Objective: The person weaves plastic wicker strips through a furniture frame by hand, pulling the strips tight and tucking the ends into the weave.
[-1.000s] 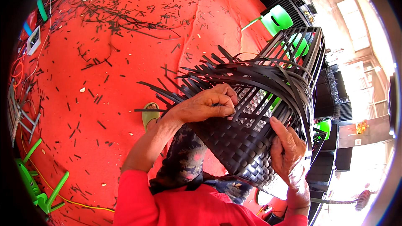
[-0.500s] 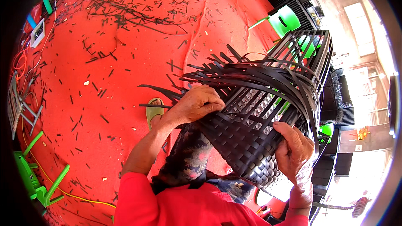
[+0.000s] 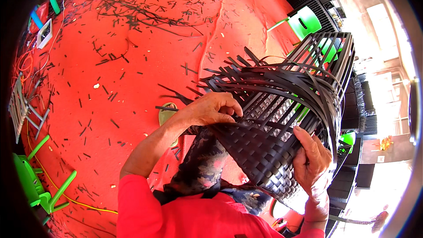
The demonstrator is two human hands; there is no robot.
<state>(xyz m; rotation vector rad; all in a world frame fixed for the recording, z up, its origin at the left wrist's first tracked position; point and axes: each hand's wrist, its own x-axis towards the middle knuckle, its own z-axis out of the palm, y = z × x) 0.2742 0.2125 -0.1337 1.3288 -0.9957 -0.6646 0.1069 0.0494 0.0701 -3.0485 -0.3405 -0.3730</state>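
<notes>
A partly woven basket (image 3: 260,156) of flat black plastic strips lies tilted across my lap. Its near end is tightly woven, while long loose strips (image 3: 282,79) fan out and bend over the far side. At the left of the woven edge, my left hand (image 3: 216,108) has its fingers curled round a black strip; the fingertips are partly hidden. My right hand (image 3: 312,161) grips the basket's right side, thumb resting along the weave and the other fingers bent against it.
Short black strip scraps litter the red floor (image 3: 132,75). Green chairs (image 3: 304,23) stand beyond the basket, with another green chair (image 3: 33,183) at lower left. Dark stacked woven pieces (image 3: 304,0) line the right side. A yellow cable (image 3: 83,203) crosses the floor at left.
My left hand has shifted slightly right along the woven edge, its fingers more bent. The right hand keeps its place on the basket. The whole view has shifted a little.
</notes>
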